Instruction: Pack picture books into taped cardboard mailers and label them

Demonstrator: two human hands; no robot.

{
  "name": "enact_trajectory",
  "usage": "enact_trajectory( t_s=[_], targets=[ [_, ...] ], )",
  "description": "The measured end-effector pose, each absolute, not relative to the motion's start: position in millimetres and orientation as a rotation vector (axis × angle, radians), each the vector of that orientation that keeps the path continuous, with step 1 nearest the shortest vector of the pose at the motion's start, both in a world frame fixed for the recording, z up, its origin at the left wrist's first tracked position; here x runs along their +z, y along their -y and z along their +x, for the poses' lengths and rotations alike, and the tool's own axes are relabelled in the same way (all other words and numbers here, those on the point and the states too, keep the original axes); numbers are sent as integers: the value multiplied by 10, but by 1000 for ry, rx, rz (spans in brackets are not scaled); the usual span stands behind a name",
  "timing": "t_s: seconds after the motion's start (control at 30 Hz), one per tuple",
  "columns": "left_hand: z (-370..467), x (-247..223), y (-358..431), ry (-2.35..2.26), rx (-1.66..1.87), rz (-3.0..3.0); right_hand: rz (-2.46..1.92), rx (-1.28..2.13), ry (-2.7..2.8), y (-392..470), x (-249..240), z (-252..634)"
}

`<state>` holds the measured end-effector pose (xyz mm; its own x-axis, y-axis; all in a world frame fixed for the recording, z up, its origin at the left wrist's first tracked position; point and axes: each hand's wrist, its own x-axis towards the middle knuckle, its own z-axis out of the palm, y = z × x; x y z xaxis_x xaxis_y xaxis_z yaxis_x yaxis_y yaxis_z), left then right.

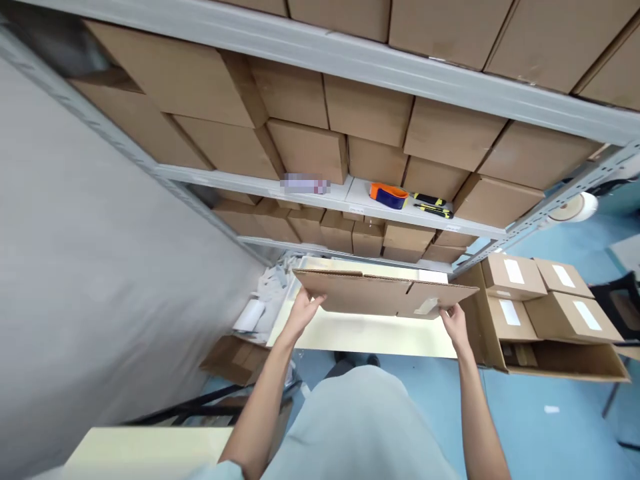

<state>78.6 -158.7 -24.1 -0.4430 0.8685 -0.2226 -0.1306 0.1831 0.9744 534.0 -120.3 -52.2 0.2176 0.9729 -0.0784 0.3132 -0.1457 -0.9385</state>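
Note:
A flattened cardboard box (365, 295) is held up over the pale yellow table (400, 339), with slits along its upper edge and a piece of clear tape near its right end. My left hand (303, 313) grips the left end, thumb on the near face. At the right end, beside the tape, my right hand (454, 323) pinches the lower edge. The far fingers of both hands are partly hidden behind the cardboard.
Shelves (330, 200) of brown boxes rise ahead, bearing an orange and blue strap (389, 195) and yellow-black cutters (433, 205). A large open carton (565, 363) holding labelled boxes stands right. White paper rolls (249, 315) and another open carton (235, 360) lie left.

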Motion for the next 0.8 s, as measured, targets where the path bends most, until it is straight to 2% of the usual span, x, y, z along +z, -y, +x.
enact_trajectory(
  t_s=[0.3,0.43,0.57,0.8],
  targets=[
    [665,-668,1277,-1438,1275,780,-1766,862,971,1480,-643,5114],
    [645,-776,1279,-1371,1142,896,-1824,869,1049,1565,-562,5041],
    [820,-752,1268,-1226,1004,1077,-1781,1004,1307,1557,-397,4850],
    [935,-394,1245,-1417,1082,1020,-1826,1115,1399,1412,-2,4741]
  ],
)
